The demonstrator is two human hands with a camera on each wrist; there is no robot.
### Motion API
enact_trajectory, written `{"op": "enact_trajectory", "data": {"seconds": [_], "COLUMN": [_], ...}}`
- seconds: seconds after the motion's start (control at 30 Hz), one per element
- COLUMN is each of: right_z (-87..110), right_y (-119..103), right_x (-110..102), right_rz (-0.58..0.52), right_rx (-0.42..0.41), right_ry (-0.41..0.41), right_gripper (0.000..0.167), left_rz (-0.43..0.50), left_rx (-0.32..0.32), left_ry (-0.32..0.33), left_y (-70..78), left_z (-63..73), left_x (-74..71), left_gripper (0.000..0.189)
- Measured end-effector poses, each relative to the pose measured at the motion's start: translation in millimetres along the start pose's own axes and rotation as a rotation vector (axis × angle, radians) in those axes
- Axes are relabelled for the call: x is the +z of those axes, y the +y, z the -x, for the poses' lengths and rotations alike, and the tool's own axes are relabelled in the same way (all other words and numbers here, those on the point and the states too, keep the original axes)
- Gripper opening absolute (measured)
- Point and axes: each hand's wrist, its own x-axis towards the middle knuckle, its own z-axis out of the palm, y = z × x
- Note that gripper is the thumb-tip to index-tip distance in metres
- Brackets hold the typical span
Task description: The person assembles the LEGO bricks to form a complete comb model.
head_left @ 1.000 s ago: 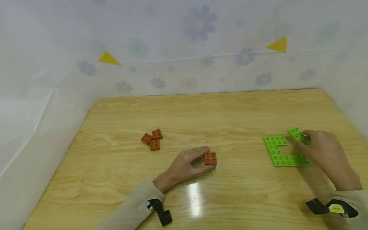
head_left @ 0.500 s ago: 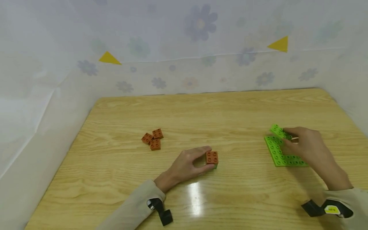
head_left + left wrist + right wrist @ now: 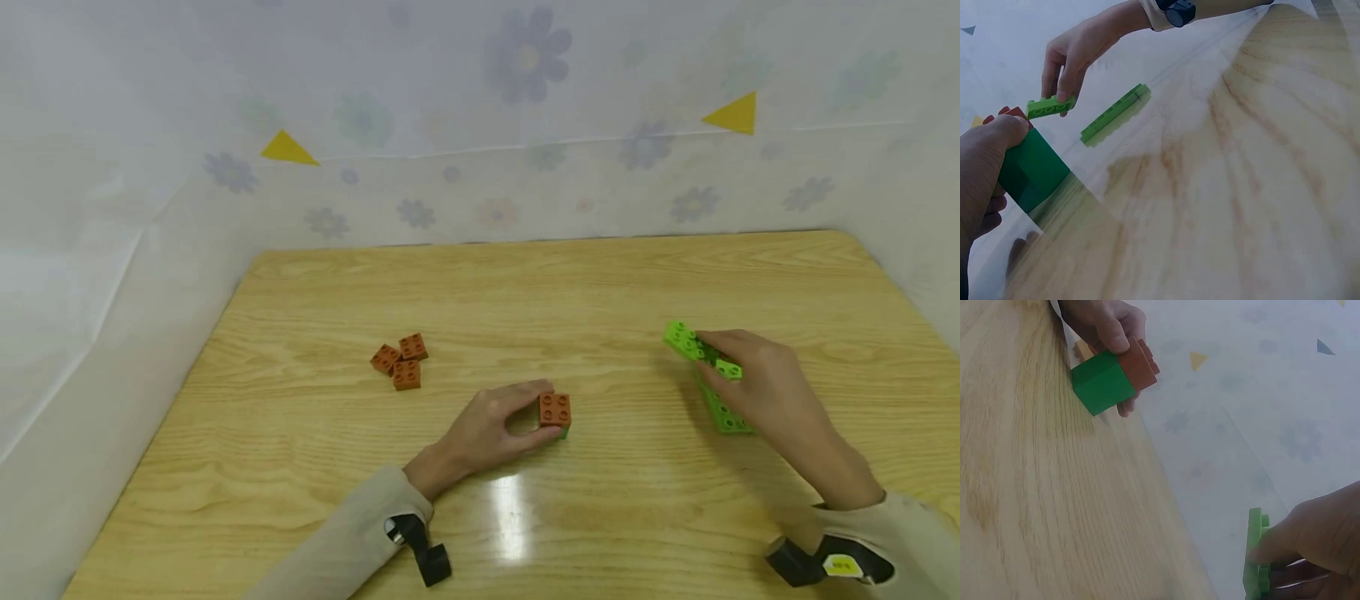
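Note:
My left hand [image 3: 483, 433] grips a small stack at mid-table between thumb and fingers. An orange-brown studded brick [image 3: 555, 409] tops it, with a darker green brick [image 3: 1032, 169] beneath, standing on the table. To the right, my right hand [image 3: 772, 383] pinches a narrow light-green studded plate [image 3: 681, 340] by its right part, raised above the table. Below that hand lies a larger light-green plate [image 3: 726, 414], mostly hidden in the head view. The left wrist view shows this larger plate [image 3: 1113, 114] edge-on, apart from the held one.
Three loose orange-brown bricks [image 3: 406, 374] lie together left of centre on the wooden table [image 3: 337, 467]. White flowered sheeting [image 3: 450, 108] rises behind the table and at its sides, with two yellow triangles [image 3: 288, 148] on it.
My right hand has carried the narrow light-green plate leftward across the larger one, to beyond its left edge. The left hand stays on its stack.

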Motion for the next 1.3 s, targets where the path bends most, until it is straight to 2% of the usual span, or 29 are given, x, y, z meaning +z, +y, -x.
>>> {"op": "enact_trajectory", "data": {"seconds": [0.5,0.73,0.97,1.1,1.23,1.3], "right_z": [2.1,1.2,0.0,0.7,1.6,1.7], "right_y": [-30.7,-42.6,-57.1,-64.4,-71.4,-74.1], "right_x": [14.1,20.9,29.9,36.3,42.0,43.5], "right_rz": [-0.076,-0.096,-0.164,-0.224,-0.264,-0.279], "right_rx": [-0.122,-0.217,-0.336,-0.417,-0.465,-0.478], "right_ry": [0.026,0.034,0.010,0.014,0.001,-0.017], "right_gripper": [0.043,0.044,0.048,0.035,0.056,0.054], "left_rz": [-0.007,-0.011,-0.009,-0.008,-0.005,-0.004], "left_rx": [0.003,0.006,-0.003,-0.002,0.017,0.028], "left_ry": [0.008,0.008,-0.001,-0.009,-0.016,-0.018], "left_y": [-0.3,-0.7,1.0,1.7,1.2,0.6], "left_z": [1.1,1.3,0.7,0.2,-0.7,-0.9], "left_x": [0.6,0.0,-1.1,-1.9,-2.0,-1.8], "left_gripper": [0.048,0.048,0.048,0.048,0.048,0.047]}}
